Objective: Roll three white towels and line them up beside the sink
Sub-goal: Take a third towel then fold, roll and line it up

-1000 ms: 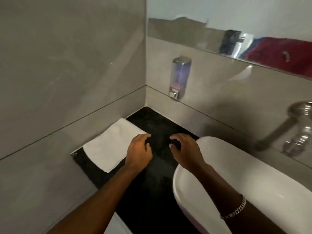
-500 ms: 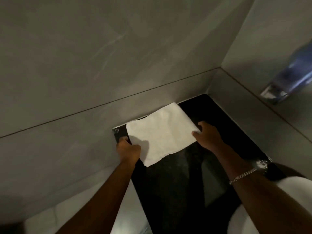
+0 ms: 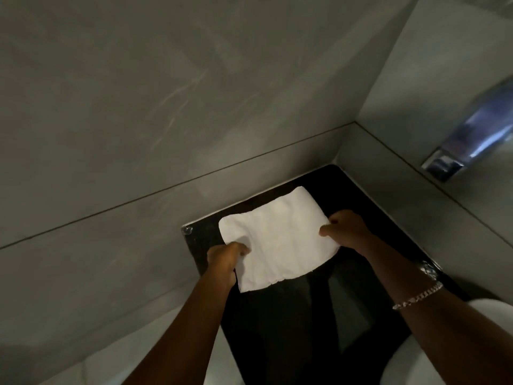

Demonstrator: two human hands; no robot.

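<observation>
One folded white towel [image 3: 280, 240] lies spread over the far corner of the black counter [image 3: 291, 329], close to the grey tiled walls. My left hand [image 3: 224, 259] pinches the towel's left edge near its front corner. At the towel's right edge, my right hand [image 3: 344, 226] has fingers closed on the cloth. The towel looks slightly lifted and creased between both hands. The white sink's rim [image 3: 494, 309] shows only at the lower right, partly behind my right forearm. No other towels are in view.
Grey tiled walls meet in a corner just behind the counter. A chrome soap dispenser [image 3: 472, 140] hangs on the right wall above the counter. A bracelet sits on my right wrist. Pale floor shows at the lower left.
My hands went from hovering over the counter to gripping the towel's two side edges. The towel has shifted toward me and creased. The view swung left, away from the sink.
</observation>
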